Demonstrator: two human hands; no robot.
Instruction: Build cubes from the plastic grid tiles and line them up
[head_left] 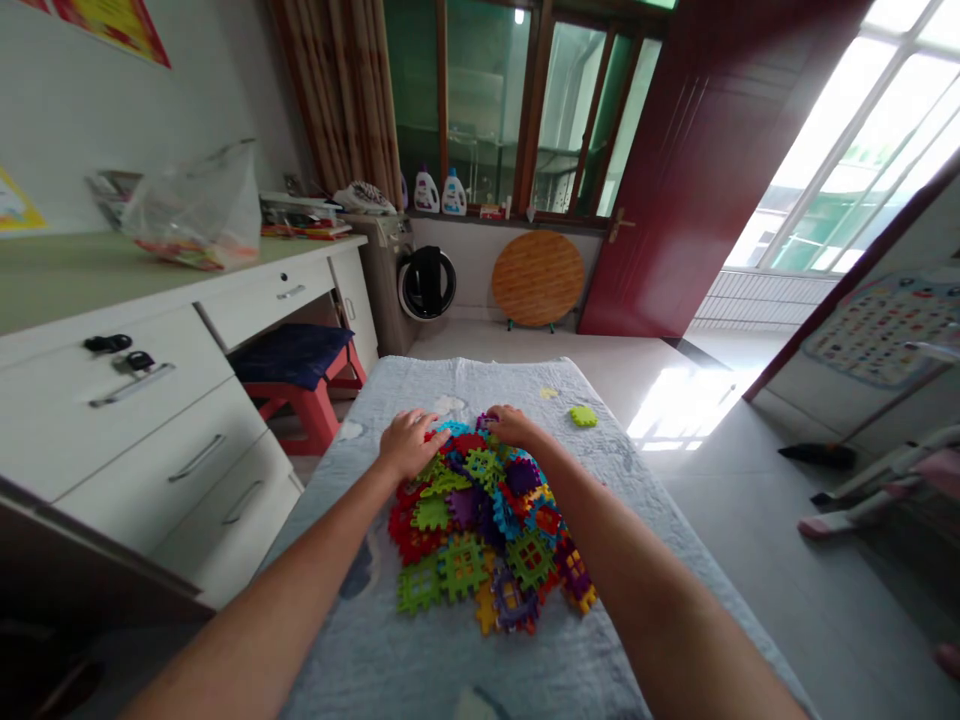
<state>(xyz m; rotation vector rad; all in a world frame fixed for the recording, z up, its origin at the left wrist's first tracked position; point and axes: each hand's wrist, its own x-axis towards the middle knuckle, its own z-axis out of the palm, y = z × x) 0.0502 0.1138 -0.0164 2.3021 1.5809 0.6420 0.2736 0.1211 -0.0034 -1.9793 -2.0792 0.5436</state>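
A heap of colourful interlocking plastic pieces point(465, 500) in green, red, purple, blue and yellow lies on a table covered with a grey-blue cloth point(352, 650). My left hand point(409, 442) rests at the far left edge of the heap, fingers apart, its thumb over a red piece. At the far right edge, my right hand point(511, 426) touches the heap beside a small purple piece point(484, 424); its fingertips are partly hidden. One lime green piece point(583, 416) lies apart on the cloth, to the right of my right hand.
A white desk point(247, 290) with a plastic bag point(202, 215) stands at the left, with a red stool point(311, 400) by it. Beyond the table are a washing machine point(390, 290), a round wooden board point(538, 278) and a dark red door point(697, 170).
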